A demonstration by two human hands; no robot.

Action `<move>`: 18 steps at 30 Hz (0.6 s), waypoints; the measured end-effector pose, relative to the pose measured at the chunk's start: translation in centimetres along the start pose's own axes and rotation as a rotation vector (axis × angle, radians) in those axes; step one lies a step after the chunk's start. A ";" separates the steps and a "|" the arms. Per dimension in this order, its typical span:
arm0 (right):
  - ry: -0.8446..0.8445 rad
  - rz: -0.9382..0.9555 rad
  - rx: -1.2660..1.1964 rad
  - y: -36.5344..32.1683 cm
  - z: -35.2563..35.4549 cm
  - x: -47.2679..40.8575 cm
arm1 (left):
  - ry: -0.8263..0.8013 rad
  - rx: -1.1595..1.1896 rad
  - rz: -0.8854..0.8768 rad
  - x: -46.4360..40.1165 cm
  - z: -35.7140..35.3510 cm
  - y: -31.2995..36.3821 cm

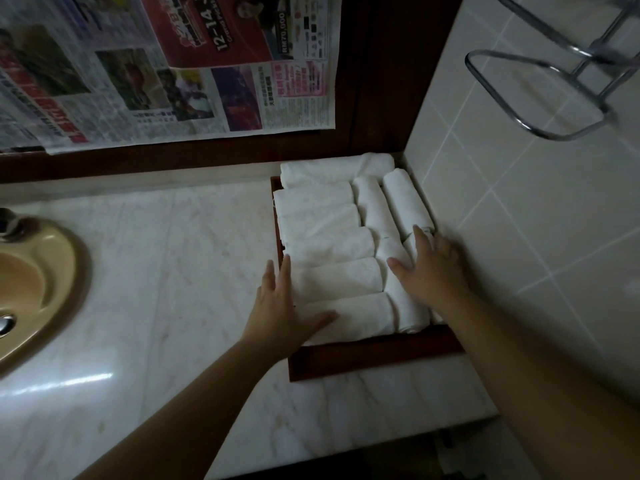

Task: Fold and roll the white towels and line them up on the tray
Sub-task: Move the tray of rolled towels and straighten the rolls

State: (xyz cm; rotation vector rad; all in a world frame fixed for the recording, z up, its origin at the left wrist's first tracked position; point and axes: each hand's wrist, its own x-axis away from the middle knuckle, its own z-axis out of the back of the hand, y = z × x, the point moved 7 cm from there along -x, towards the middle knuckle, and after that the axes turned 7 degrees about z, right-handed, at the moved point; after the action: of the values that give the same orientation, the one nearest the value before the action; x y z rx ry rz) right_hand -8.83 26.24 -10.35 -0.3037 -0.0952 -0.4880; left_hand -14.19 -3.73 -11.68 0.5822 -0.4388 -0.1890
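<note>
While the left hand lies flat with straight fingers along the left ends of the rolled white towels, the right hand rests spread on the rolls at the right side. These fill the dark wooden tray edge to edge, its near rim bare. It sits in the corner against the tiled wall; open marble counter stretches left to the beige sink
</note>
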 end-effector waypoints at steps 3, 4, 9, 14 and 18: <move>-0.020 0.001 -0.043 -0.3 0.8 -2.8 | 0.005 0.054 0.053 -2.9 1.0 0.4; -0.023 -0.012 -0.064 -0.2 0.9 -3.7 | -0.001 0.059 0.062 -3.7 1.1 0.5; -0.094 -0.036 -0.113 -0.2 0.0 -6.6 | -0.055 0.043 0.075 -5.3 0.1 1.1; -0.060 0.013 -0.096 -0.9 -0.6 -6.6 | -0.057 0.061 0.077 -5.1 -0.4 1.3; -0.077 0.033 -0.082 -0.7 -0.6 -6.5 | -0.054 0.071 0.074 -4.9 -0.2 1.7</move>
State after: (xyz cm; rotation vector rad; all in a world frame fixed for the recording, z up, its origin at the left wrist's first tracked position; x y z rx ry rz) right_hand -14.92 28.35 -11.79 -0.4043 -0.1454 -0.4480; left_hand -18.38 -0.87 -12.55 0.6302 -0.5199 -0.1195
